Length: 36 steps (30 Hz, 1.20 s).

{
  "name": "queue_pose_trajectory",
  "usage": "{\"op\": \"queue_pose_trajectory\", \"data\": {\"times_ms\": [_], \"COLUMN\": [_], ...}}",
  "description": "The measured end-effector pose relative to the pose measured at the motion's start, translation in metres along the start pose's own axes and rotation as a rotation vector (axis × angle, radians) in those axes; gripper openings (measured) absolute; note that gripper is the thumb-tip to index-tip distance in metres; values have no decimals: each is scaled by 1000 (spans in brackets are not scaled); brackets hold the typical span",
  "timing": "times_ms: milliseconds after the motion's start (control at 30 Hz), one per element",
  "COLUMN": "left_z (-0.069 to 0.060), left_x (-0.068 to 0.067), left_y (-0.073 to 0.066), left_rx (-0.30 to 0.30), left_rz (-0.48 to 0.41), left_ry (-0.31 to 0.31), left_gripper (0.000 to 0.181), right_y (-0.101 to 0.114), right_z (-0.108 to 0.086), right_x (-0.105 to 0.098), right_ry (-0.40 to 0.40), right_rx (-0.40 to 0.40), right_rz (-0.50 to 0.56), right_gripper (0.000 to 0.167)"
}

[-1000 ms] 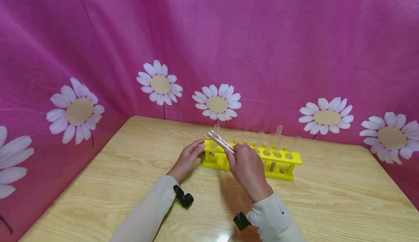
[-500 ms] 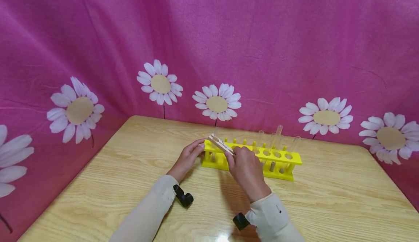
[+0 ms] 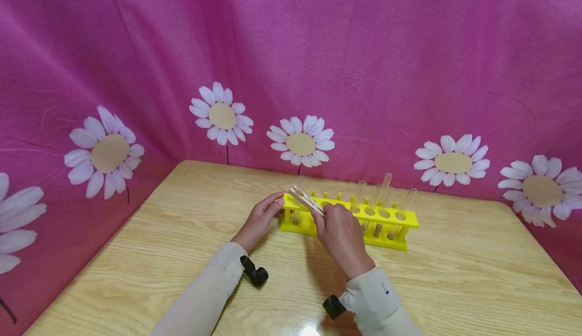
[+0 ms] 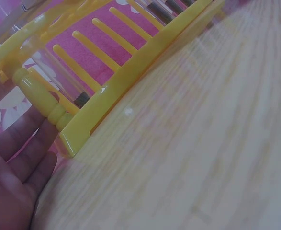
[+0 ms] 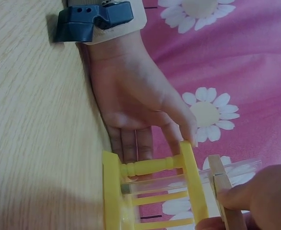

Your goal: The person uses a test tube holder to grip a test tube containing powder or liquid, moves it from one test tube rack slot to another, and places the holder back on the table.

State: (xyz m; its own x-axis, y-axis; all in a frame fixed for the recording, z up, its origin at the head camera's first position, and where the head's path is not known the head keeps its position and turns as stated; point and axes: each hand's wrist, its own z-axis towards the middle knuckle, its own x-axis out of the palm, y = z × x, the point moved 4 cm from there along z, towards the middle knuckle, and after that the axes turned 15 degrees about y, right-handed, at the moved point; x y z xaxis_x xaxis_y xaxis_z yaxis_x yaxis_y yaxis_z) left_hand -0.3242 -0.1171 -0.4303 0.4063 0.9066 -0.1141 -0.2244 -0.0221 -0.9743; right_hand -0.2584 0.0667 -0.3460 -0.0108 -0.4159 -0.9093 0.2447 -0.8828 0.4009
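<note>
A yellow test tube rack [image 3: 410, 219] stands on the table. At its left end my left hand [image 3: 260, 221] grips the rack, thumb at the top board and other fingers around the end post [image 4: 37, 93]. My right hand [image 3: 342, 237] holds a wooden test tube clamp [image 3: 306, 200], slanting up to the left over the rack. The clamp's far end is around a clear test tube [image 5: 152, 185], which stands in the leftmost hole. Dark material lies at that tube's bottom [image 4: 82, 99]. In the right wrist view, the right hand shows only its fingers [image 5: 269, 196].
Several other clear test tubes [image 3: 386, 180] stand in the right half of the rack, some with dark contents. Yellow pegs [image 3: 339, 196] line the rack's back. A pink curtain [image 3: 373, 73] printed with daisies hangs behind the wooden table [image 3: 454, 280].
My right hand has lowered the clamp and the test tube slightly into the rack since a second ago. Over the last half second both hands stay almost still.
</note>
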Motion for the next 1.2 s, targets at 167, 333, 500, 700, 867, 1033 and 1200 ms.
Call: {"op": "queue_pose_trajectory", "data": {"times_ms": [167,333,500,700,867,1033,1200], "left_z": [0,-7,-7,0,0,1,1], "left_x": [0,4,3,-1,0,0,1], "left_y": [0,-22,-20,2,4,1,-1], "left_rx": [5,2,-18,-18,-30,5,18], "left_rz": [24,10,3,-1,20,25,24], "left_ry": [-3,45,47,10,-8,6,22], "left_gripper": [39,41,40,40,40,41,41], "right_y": [0,-1,-2,-2,-2,0,1], "right_z": [2,3,3,2,0,-2,-4], "right_x": [2,3,7,8,3,-4,-10], "right_ry": [-1,-20,-49,-71,-98,-156,-192], "right_rx": [-11,-21,-40,-55,-76,-104,-103], "right_rz": [-1,7,-19,-2,20,44,61], "right_gripper": [28,28,31,32,32,33,31]}}
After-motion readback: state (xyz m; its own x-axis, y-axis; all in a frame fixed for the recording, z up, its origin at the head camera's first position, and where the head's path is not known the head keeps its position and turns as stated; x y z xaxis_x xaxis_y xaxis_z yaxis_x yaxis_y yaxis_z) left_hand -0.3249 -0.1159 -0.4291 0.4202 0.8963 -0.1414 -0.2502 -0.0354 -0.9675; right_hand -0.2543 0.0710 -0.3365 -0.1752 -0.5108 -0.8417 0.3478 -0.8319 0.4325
